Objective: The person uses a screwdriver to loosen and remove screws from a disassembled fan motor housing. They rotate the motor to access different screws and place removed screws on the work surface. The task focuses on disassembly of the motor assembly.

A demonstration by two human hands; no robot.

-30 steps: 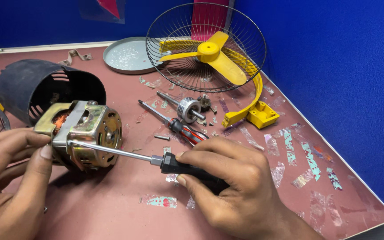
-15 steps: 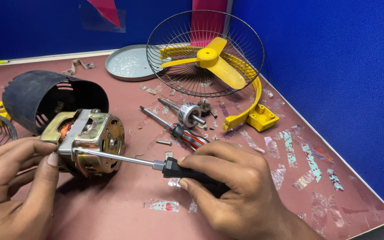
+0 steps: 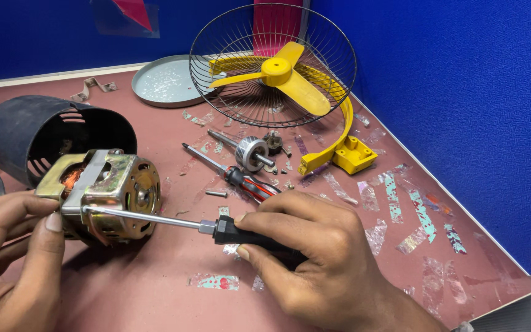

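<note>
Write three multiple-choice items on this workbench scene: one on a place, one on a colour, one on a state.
1. Where does the tip of the black-handled screwdriver rest?
A. on the motor
B. in the wire guard
C. on the grey dish

2. What colour is the fan blade?
A. red
B. yellow
C. white

3. How does the right hand stand?
A. open and flat on the table
B. closed around the screwdriver handle
C. lifting the black housing

Key:
1 A, the shaft ends at the metal frame of the motor, which the left hand steadies.
2 B, it lies yellow in the wire guard.
3 B, the fingers wrap the handle.
</note>
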